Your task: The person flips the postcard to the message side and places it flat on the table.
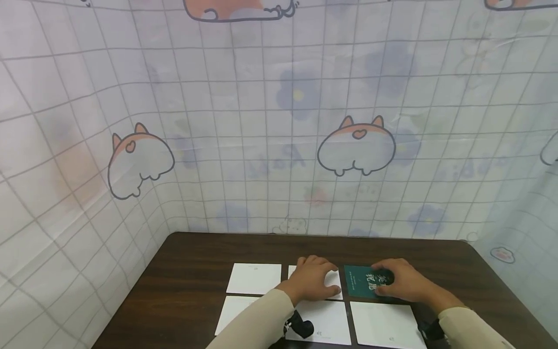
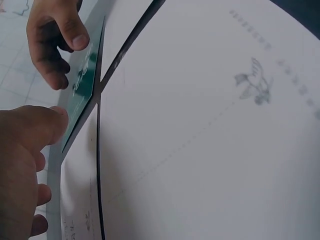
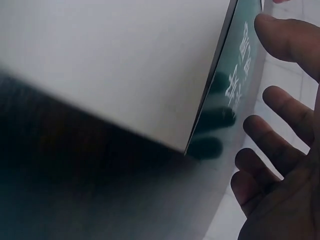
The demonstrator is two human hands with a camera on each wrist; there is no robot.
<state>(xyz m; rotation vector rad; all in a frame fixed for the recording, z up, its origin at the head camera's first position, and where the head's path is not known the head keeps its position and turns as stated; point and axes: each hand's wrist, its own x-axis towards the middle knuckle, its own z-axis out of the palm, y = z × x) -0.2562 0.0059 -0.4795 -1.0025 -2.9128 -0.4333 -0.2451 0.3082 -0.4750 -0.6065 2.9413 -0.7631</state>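
Observation:
My right hand (image 1: pixel 405 282) is over the right part of a dark green card (image 1: pixel 358 281) with white lettering. In the right wrist view its fingers are spread, and dark finger shapes show on the glossy card. My left hand (image 1: pixel 311 278) is over the white card (image 1: pixel 333 279) in the middle of the back row, covering much of it. In the left wrist view its thumb overlaps the near end of the green card, and nothing shows in its grasp. Near the left wrist, a white card (image 2: pixel 200 165) bears a small grey bird-like print.
More white cards lie around: one at the back left (image 1: pixel 254 278), one at the front left (image 1: pixel 233 311), one at the front right (image 1: pixel 385 322). All rest on a dark brown table (image 1: pixel 174 271). A patterned cloth (image 1: pixel 261 121) hangs behind and along the sides.

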